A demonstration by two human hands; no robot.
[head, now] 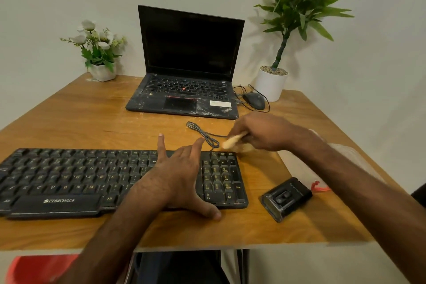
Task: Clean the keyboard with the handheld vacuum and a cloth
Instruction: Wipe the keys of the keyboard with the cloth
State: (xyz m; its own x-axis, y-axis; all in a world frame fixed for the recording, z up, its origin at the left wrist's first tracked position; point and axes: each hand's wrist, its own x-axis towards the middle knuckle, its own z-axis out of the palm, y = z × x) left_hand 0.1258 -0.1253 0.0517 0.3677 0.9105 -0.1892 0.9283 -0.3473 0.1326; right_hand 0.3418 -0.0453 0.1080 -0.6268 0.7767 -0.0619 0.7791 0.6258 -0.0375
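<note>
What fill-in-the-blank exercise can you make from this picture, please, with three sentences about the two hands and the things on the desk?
1. The left hand lies flat on the ____, which bears the word ZEBRONICS.
2. The right hand holds a pale ____ just beyond the number pad.
3. The handheld vacuum lies on the table, to the ____ of the number pad.
Missing words: keyboard; cloth; right.

Table [80, 117]: keyboard [92, 180] at lower left, the left hand [179, 177] resting on its right part; handheld vacuum [285, 198] just right of it. Right hand [260, 131] holds the cloth [232, 140] at the keyboard's upper right corner. Laptop [186, 69] at upper centre, mouse [254, 100] beside it on the right; flower pot [102, 72] upper left, potted plant [272, 83] upper right.
</note>
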